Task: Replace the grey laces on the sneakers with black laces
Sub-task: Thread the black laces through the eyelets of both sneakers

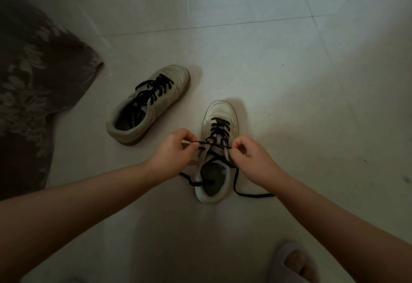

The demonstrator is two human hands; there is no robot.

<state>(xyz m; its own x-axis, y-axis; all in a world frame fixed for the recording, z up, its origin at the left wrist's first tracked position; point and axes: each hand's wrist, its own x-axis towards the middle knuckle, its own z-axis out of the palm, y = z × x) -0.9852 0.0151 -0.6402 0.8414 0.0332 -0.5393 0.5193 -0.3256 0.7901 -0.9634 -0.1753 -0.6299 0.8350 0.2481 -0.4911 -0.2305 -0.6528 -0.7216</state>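
Black flat shoelace (pixel 219 130), laced up the near pale suede sneaker (pixel 219 148) on the tiled floor (pixel 289 82). Left hand (pixel 171 152) and right hand (pixel 249 154) each pinch one strand, stretched crosswise to the shoe's near-far axis; loose ends trail nearer.

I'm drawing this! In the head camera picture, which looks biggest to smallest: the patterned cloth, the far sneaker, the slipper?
1. Patterned cloth, by far.
2. Far sneaker.
3. Slipper, though the frame edge cuts it off and it sits nearer the camera, so its place is unsure.
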